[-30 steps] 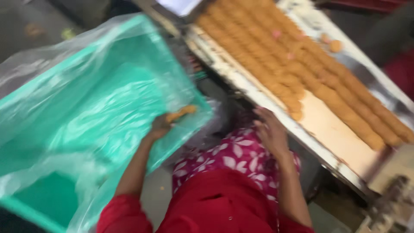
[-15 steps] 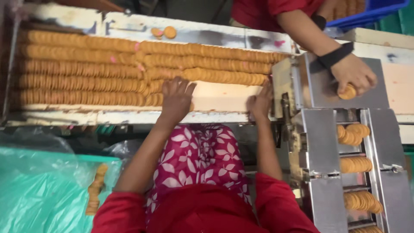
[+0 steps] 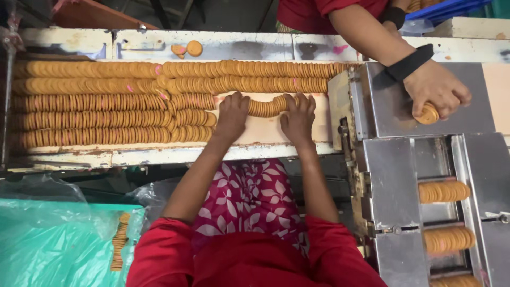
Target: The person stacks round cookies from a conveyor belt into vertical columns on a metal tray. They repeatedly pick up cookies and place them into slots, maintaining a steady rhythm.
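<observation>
Long rows of round golden biscuits (image 3: 106, 103) stand on edge on a cream conveyor belt (image 3: 265, 130). A short curved stack of biscuits (image 3: 267, 108) is squeezed between my two hands. My left hand (image 3: 232, 114) presses its left end and my right hand (image 3: 298, 117) presses its right end, both resting on the belt. My red sleeves and floral cloth fill the lower middle of the view.
A co-worker's hand (image 3: 435, 90) with a black wristband holds biscuits over a steel feeder (image 3: 404, 175) at right, whose lanes hold biscuit stacks (image 3: 443, 191). A green plastic-lined crate (image 3: 58, 244) with a biscuit stack (image 3: 120, 242) sits lower left. Two loose biscuits (image 3: 187, 49) lie on the far rail.
The view swung from the green crate to the conveyor. My left hand dropped its biscuits in the crate; both hands reached onto the belt and closed around a short stack.
</observation>
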